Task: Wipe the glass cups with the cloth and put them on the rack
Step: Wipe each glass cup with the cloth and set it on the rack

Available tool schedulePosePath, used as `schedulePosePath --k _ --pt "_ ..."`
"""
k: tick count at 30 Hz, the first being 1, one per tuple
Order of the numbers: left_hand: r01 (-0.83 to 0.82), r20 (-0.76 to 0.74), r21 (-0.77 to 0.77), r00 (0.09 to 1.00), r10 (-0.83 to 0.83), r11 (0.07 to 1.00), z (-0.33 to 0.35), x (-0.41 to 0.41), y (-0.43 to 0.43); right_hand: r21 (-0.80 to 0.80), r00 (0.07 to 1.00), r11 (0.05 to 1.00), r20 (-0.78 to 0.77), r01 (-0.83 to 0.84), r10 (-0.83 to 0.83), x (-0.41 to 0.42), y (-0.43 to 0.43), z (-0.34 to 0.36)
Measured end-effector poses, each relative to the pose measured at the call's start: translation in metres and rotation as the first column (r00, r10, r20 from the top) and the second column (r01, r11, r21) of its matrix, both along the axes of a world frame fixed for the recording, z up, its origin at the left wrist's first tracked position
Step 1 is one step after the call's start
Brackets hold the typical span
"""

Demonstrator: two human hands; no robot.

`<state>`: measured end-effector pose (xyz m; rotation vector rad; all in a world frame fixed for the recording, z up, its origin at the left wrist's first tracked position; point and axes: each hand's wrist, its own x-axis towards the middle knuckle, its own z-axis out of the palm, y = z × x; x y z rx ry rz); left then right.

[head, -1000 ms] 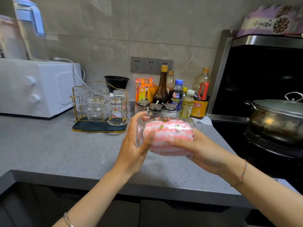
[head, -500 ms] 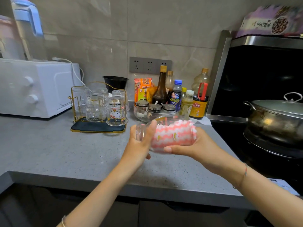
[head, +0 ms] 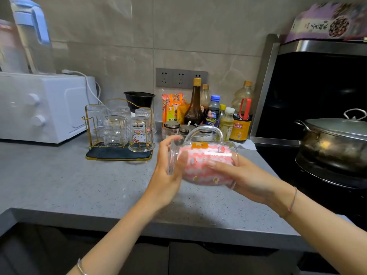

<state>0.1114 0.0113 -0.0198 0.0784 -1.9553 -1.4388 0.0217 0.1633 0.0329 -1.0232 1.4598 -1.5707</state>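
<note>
A clear glass cup (head: 204,135) with a handle lies on its side in the air above the grey counter, handle pointing up. A pink-and-white wavy cloth (head: 206,165) fills its inside. My left hand (head: 168,175) grips the cup's open rim at the left. My right hand (head: 238,175) cradles the cup's body from the right and below, fingers curled round it. The gold wire rack (head: 89,124) on a dark mat stands to the left and holds several upturned glass cups (head: 141,133).
A white microwave (head: 43,108) sits at far left with a jug on top. Sauce bottles (head: 195,104), seasoning jars and a black bowl line the back wall. A steel pot (head: 333,141) stands on the stove at the right. The grey counter (head: 59,183) spreads before the rack.
The cup has turned in my hands so that its handle now points up. My left thumb has shifted along the rim, and the cup sits slightly lower than a second ago.
</note>
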Motion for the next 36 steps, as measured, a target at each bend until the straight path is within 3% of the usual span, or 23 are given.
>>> schedulePosePath --k 8,12,15,18,22,25,27,29,32,36 --pt "0.013 0.295 0.259 0.951 -0.092 0.966 0.011 0.002 -0.007 -0.056 0.946 0.981 -0.259 0.184 -0.193 0.000 -0.002 -0.003" --pt "-0.055 0.221 0.303 0.975 -0.014 0.951 0.002 -0.007 -0.006 -0.061 0.940 0.980 -0.278 0.191 -0.200 0.001 -0.004 -0.003" --pt "-0.095 0.084 0.244 0.994 0.076 0.965 -0.002 -0.003 -0.002 0.011 0.955 0.992 -0.273 0.122 -0.114 0.000 -0.005 0.001" --pt "-0.118 -0.045 0.090 0.991 0.122 0.989 -0.005 -0.002 -0.003 -0.007 0.993 1.000 -0.116 -0.010 0.009 0.001 -0.003 0.002" --pt "-0.122 -0.087 -0.137 0.990 0.111 0.983 -0.009 0.001 -0.007 -0.029 0.987 0.989 0.068 -0.147 0.148 -0.005 0.001 0.002" --pt "-0.097 -0.091 -0.187 0.993 0.081 0.978 -0.012 0.002 -0.008 0.010 0.990 0.992 0.069 -0.124 0.123 -0.005 0.001 0.003" --pt "-0.030 -0.074 -0.131 0.997 0.020 0.991 -0.008 0.002 -0.006 0.015 0.996 0.998 0.060 -0.063 0.062 -0.003 0.000 0.005" --pt "0.019 -0.007 -0.074 1.000 -0.020 0.997 -0.001 0.004 -0.003 -0.005 0.997 0.999 0.053 -0.047 0.047 -0.002 0.000 0.007" --pt "-0.014 0.219 -0.040 0.976 0.022 0.999 0.007 0.005 -0.005 -0.020 0.999 1.000 -0.035 -0.001 0.000 -0.004 0.000 0.008" --pt "0.005 0.445 0.295 0.884 -0.142 0.955 0.016 0.006 -0.010 0.050 0.971 0.997 -0.236 0.053 -0.040 -0.007 -0.001 0.001"
